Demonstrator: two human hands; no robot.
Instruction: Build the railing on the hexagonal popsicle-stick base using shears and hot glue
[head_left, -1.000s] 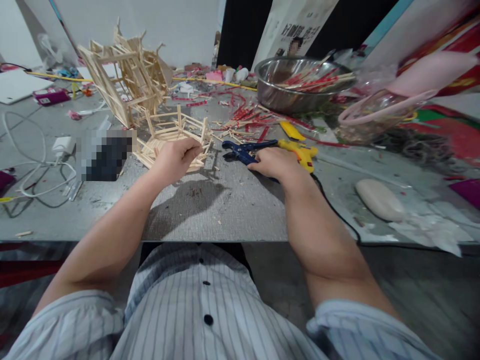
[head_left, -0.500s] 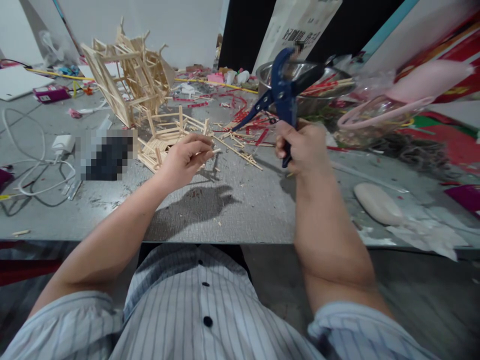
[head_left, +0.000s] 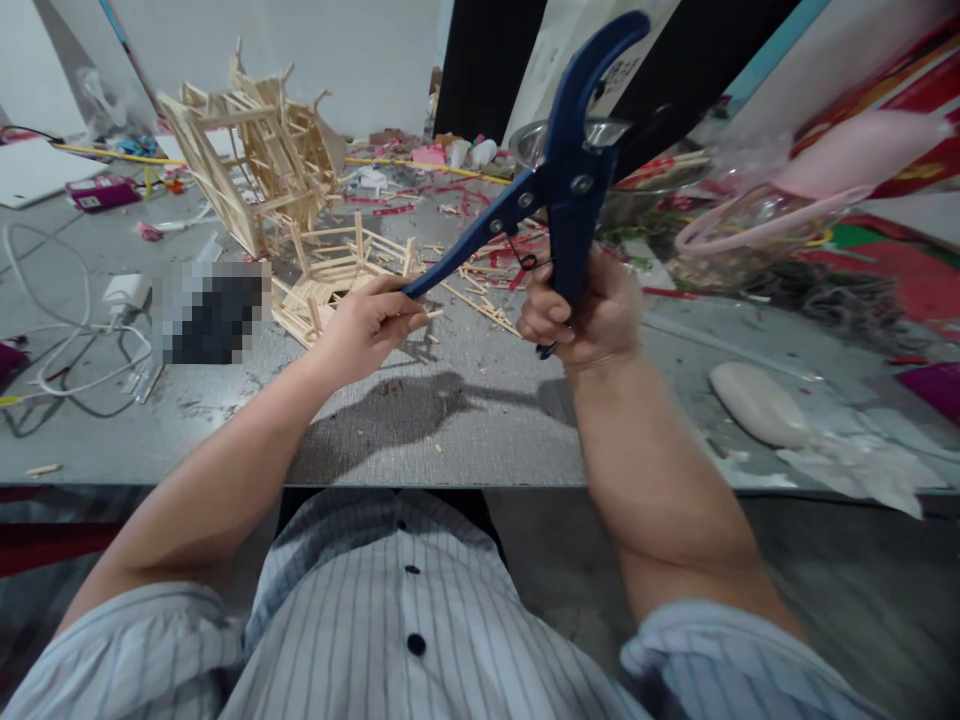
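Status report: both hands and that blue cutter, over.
Left hand pinching short wooden stick. Right hand gripping blue cutter, held high. Cutter's long arm reaches the left hand; nothing between.

the white poster [head_left: 541,60] at the back has a few dark letters, but the blue cutter [head_left: 570,190] hides them; nothing can be read.

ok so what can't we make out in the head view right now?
Head view only:
- wooden stick: only its tip shows past the left hand fingers.
- blue cutter: lower grip wrapped by the right hand; blade end meets the left fingers, so whether it bites the stick is unclear.
- steel bowl: largely behind the cutter.
- pixelated patch: blurred out.
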